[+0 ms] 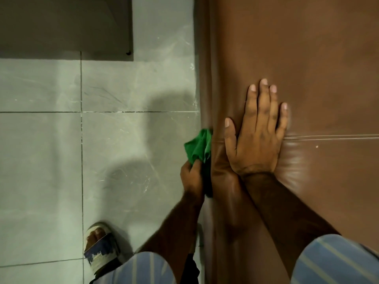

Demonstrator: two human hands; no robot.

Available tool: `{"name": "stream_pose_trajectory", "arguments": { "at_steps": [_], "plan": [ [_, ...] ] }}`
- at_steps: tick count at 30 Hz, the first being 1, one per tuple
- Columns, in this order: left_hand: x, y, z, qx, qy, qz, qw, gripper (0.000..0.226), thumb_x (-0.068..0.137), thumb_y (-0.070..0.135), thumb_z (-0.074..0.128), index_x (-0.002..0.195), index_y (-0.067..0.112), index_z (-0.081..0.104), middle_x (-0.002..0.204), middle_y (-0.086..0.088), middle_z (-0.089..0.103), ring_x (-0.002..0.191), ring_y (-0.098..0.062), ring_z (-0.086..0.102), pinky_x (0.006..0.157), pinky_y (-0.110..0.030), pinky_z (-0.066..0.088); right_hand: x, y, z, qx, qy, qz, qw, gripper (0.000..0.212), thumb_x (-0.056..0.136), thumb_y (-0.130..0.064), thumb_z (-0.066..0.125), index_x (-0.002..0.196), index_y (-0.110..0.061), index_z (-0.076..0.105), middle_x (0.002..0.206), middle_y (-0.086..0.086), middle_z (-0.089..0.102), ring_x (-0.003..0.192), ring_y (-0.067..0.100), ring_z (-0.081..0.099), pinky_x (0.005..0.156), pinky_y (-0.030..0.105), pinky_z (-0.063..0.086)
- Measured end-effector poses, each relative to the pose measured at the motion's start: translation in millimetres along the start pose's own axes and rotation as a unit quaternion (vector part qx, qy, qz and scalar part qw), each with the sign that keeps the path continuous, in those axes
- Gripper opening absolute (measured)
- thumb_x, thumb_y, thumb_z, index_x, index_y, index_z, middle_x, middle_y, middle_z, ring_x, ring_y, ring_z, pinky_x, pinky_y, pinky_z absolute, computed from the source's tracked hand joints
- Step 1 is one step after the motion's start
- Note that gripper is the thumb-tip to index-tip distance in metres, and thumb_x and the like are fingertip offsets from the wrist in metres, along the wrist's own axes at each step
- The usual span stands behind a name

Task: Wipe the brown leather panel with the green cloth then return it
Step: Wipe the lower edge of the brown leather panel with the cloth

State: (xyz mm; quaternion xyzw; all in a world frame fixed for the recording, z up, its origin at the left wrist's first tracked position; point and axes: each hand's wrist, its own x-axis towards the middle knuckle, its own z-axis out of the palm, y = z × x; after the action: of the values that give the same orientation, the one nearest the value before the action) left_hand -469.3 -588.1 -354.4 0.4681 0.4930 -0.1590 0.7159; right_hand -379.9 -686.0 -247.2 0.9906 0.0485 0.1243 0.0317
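The brown leather panel [307,58] fills the right half of the view, with a stitched seam running across it. My right hand [256,136] lies flat on top of the panel, fingers spread, holding nothing. My left hand [191,179] grips the crumpled green cloth [200,146] and presses it against the panel's left side edge. Part of the cloth is hidden between my hand and the leather.
Grey floor tiles [123,140] cover the left half. A dark low cabinet or box [65,25] stands at the top left. My foot in a sandal [100,247] is on the floor at the bottom left, close to the panel's edge.
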Motion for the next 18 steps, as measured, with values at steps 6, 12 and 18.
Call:
{"name": "stream_pose_trajectory", "arguments": {
  "at_steps": [6, 12, 18],
  "plan": [
    [65, 55, 28, 0.319, 0.011, -0.022, 0.948, 0.035, 0.093, 0.029, 0.06, 0.114, 0.004, 0.072, 0.116, -0.019, 0.074, 0.108, -0.037, 0.07, 0.1, -0.046, 0.057, 0, 1, 2, 0.0, 0.007, -0.001, 1.0, 0.075, 0.113, -0.054, 0.027, 0.172, -0.008, 0.022, 0.18, 0.014, 0.022, 0.169, 0.032, 0.021, 0.136, 0.057, 0.017],
    [78, 101, 57, 0.011, -0.004, 0.06, 0.998, 0.033, 0.084, 0.018, 0.061, 0.111, 0.007, 0.076, 0.109, -0.018, 0.077, 0.104, -0.038, 0.072, 0.096, -0.052, 0.06, -1, 1, 4, 0.007, 0.005, 0.001, 1.0, 0.076, 0.113, -0.056, 0.025, 0.172, -0.009, 0.022, 0.181, 0.013, 0.022, 0.169, 0.031, 0.02, 0.137, 0.055, 0.015],
    [42, 16, -2, 0.271, 0.009, -0.041, 0.962, 0.028, 0.083, 0.024, 0.063, 0.103, 0.009, 0.076, 0.104, -0.017, 0.078, 0.098, -0.035, 0.073, 0.095, -0.049, 0.06, -1, 1, 5, 0.006, -0.003, 0.003, 1.0, 0.078, 0.112, -0.057, 0.027, 0.173, -0.008, 0.022, 0.181, 0.014, 0.021, 0.169, 0.031, 0.02, 0.137, 0.056, 0.015]
  ]
}}
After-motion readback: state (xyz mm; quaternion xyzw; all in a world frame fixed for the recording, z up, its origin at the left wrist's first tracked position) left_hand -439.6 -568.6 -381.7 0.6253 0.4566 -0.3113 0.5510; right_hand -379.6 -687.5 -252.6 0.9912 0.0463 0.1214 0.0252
